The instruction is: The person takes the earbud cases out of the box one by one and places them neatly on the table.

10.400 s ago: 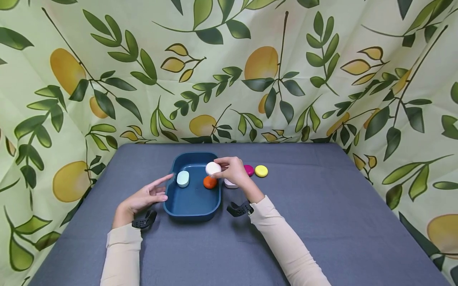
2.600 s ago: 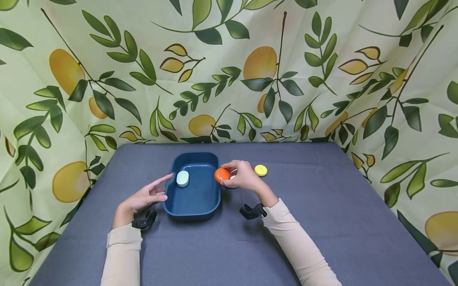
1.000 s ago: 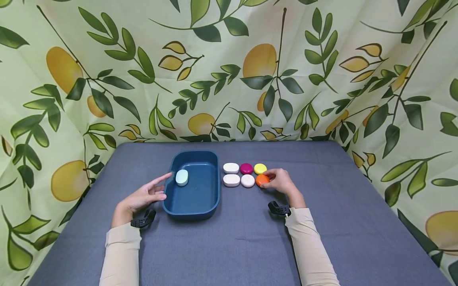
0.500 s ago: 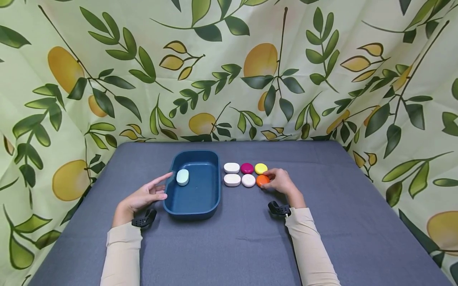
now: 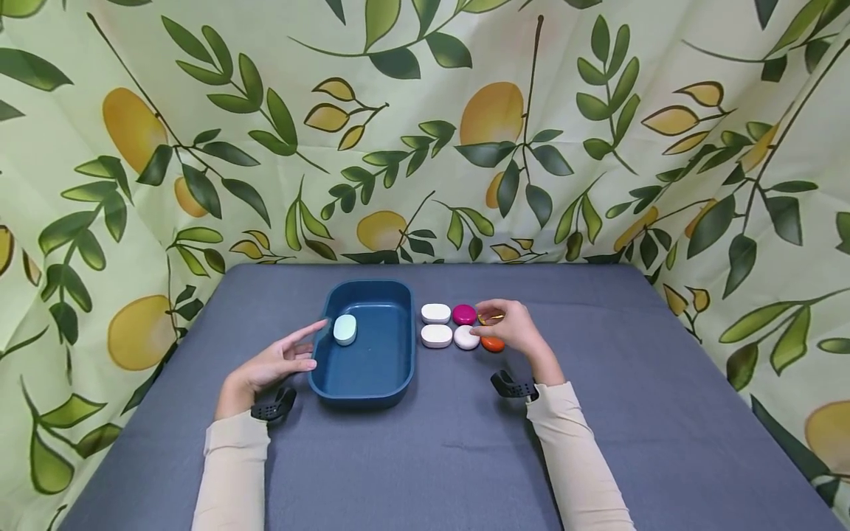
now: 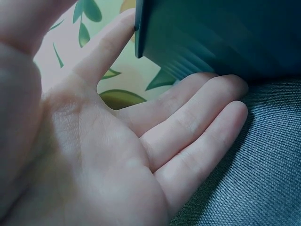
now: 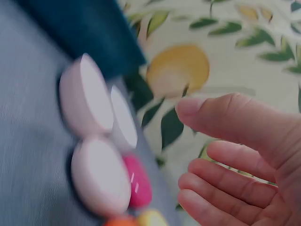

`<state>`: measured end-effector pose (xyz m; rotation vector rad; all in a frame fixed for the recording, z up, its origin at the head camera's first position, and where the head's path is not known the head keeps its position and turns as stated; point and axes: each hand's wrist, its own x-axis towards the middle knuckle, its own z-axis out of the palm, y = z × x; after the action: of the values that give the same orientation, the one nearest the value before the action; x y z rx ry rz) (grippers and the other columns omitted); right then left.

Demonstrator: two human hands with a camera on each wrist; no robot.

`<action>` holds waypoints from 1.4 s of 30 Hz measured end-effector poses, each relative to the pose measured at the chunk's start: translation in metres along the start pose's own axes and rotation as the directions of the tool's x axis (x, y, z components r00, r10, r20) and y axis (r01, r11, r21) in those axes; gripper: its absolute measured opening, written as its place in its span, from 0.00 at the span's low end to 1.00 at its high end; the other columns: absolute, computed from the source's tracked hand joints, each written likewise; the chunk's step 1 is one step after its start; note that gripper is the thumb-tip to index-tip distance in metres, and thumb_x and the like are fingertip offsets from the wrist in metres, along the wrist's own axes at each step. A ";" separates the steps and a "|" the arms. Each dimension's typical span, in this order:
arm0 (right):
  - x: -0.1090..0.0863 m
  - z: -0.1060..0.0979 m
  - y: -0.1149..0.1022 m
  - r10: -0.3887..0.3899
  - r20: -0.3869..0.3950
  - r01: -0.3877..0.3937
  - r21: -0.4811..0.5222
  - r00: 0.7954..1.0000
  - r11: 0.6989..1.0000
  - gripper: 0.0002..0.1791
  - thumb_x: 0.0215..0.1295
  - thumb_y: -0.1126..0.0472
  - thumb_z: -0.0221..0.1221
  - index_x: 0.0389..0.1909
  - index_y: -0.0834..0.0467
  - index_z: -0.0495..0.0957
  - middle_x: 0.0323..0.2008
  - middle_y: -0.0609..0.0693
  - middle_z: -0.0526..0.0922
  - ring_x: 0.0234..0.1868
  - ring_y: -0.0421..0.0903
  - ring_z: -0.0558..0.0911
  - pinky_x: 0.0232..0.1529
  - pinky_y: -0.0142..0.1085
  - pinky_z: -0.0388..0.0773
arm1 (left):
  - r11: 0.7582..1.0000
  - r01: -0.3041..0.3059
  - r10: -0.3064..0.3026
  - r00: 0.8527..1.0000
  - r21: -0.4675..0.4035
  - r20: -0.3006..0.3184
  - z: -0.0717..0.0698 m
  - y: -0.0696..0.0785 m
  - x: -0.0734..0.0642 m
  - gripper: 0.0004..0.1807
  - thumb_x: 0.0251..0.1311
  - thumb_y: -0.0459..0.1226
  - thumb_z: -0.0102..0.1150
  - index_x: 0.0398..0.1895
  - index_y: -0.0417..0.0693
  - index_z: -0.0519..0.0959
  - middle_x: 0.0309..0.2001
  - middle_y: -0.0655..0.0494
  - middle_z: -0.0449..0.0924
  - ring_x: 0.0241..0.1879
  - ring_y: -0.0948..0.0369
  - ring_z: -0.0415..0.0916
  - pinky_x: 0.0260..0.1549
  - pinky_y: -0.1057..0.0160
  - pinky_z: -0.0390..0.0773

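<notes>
My left hand point(image 5: 268, 366) is at the left wall of a blue bin point(image 5: 372, 365), its fingers touching the outside with the forefinger at the rim. A pale mint, soap-like oval bar point(image 5: 344, 330) lies inside the bin. My right hand point(image 5: 514, 326) hovers with parted fingers over the right end of two rows of similar bars, nothing between its fingers in the right wrist view. An orange round bar point(image 5: 493, 344) lies beneath it. Behind the fingers, a yellow bar point(image 5: 490, 320) is mostly hidden. A white round bar point(image 5: 466, 338) lies left of the orange one.
Two white oval bars stand right of the bin, a front one point(image 5: 436, 337) and a back one point(image 5: 436, 313). The back row also has a magenta round bar point(image 5: 464, 315). A leaf-patterned curtain point(image 5: 425, 147) rises behind the grey-blue tabletop point(image 5: 425, 464).
Earlier, my right hand lifted the white round and orange bars from the bin and set them in the front row. It has just let go of the orange bar and risen. My left hand stays put.
</notes>
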<state>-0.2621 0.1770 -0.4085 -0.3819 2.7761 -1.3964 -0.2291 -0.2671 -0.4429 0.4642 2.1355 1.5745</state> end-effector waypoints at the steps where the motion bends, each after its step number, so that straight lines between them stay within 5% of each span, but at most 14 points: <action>1: 0.001 0.001 -0.004 -0.013 0.021 0.013 0.028 1.000 1.000 0.27 0.50 0.64 0.71 0.51 0.71 0.78 0.47 0.68 0.83 0.48 0.61 0.83 0.53 0.48 0.81 | 1.000 -0.003 0.003 1.000 0.001 0.002 0.000 0.000 0.001 0.44 0.63 0.37 0.59 0.77 0.49 0.45 0.77 0.33 0.41 0.73 0.32 0.47 0.67 0.37 0.60; 9: 0.016 0.011 -0.041 -0.087 0.103 0.079 0.076 0.991 0.994 0.26 0.51 0.65 0.70 0.52 0.70 0.78 0.49 0.69 0.82 0.48 0.60 0.83 0.51 0.43 0.82 | 1.000 -0.003 0.003 1.000 -0.013 0.001 0.000 0.001 0.002 0.43 0.64 0.36 0.58 0.77 0.49 0.45 0.77 0.35 0.38 0.73 0.31 0.46 0.68 0.34 0.56; 21: 0.047 0.057 -0.089 -0.190 0.215 0.151 0.186 0.958 0.971 0.25 0.53 0.66 0.69 0.53 0.68 0.78 0.51 0.69 0.81 0.49 0.58 0.84 0.50 0.36 0.83 | 1.000 0.011 -0.011 1.000 -0.024 -0.003 0.000 0.000 0.002 0.43 0.63 0.35 0.58 0.77 0.50 0.46 0.78 0.36 0.36 0.74 0.31 0.43 0.68 0.32 0.51; 35: 0.078 0.106 -0.120 -0.203 0.272 0.162 0.164 0.941 0.973 0.25 0.53 0.65 0.70 0.53 0.66 0.79 0.51 0.65 0.83 0.49 0.54 0.85 0.50 0.33 0.82 | 1.000 0.016 -0.016 1.000 -0.023 0.005 -0.001 0.000 0.001 0.43 0.64 0.36 0.57 0.77 0.49 0.44 0.77 0.35 0.36 0.74 0.31 0.42 0.68 0.32 0.51; 42: 0.084 0.136 -0.121 -0.141 0.316 0.117 0.096 0.938 0.989 0.26 0.54 0.63 0.69 0.55 0.66 0.77 0.53 0.61 0.83 0.54 0.54 0.83 0.54 0.38 0.81 | 0.999 0.014 -0.014 1.000 -0.035 0.004 -0.001 -0.001 0.001 0.43 0.64 0.38 0.58 0.77 0.49 0.45 0.78 0.36 0.35 0.74 0.30 0.40 0.68 0.30 0.48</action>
<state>-0.3023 -0.0181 -0.3863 -0.7303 2.4657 -1.3190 -0.2311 -0.2675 -0.4433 0.4388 2.1004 1.5994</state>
